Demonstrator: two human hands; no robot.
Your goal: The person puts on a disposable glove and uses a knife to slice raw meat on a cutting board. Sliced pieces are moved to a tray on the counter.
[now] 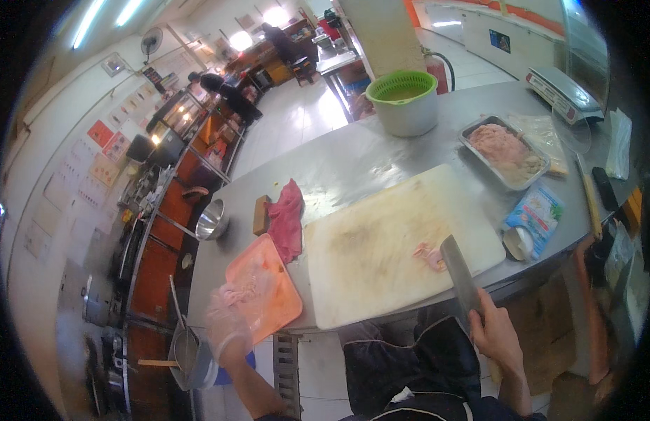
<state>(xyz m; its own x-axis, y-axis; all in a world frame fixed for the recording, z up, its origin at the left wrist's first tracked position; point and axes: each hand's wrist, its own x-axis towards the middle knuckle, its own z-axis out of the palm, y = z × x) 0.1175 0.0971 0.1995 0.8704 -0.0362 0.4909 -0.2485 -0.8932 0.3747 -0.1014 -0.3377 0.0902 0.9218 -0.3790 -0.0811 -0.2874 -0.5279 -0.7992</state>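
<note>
My right hand (pixel 494 325) grips a cleaver (pixel 458 268), its broad blade slanting over the right part of a white cutting board (pixel 356 279). Beside the blade lie small pieces of raw meat (pixel 429 257) on the board. My left hand (pixel 227 322), in a clear plastic glove, is at the lower left edge of an orange tray (pixel 285 302). Pale pink raw meat (pixel 238 294) shows by its fingers on that tray. Blur and the glove hide whether the fingers close on any of it.
Left of the board are a red cloth (pixel 286 221), a brown block (pixel 261 214) and a steel bowl (pixel 212 220). Beyond it stand a white tub with a green basket (pixel 404 113), a metal tray of minced meat (pixel 514 179), a blue packet (pixel 541 218) and a scale (pixel 566 94). Two people are farther back.
</note>
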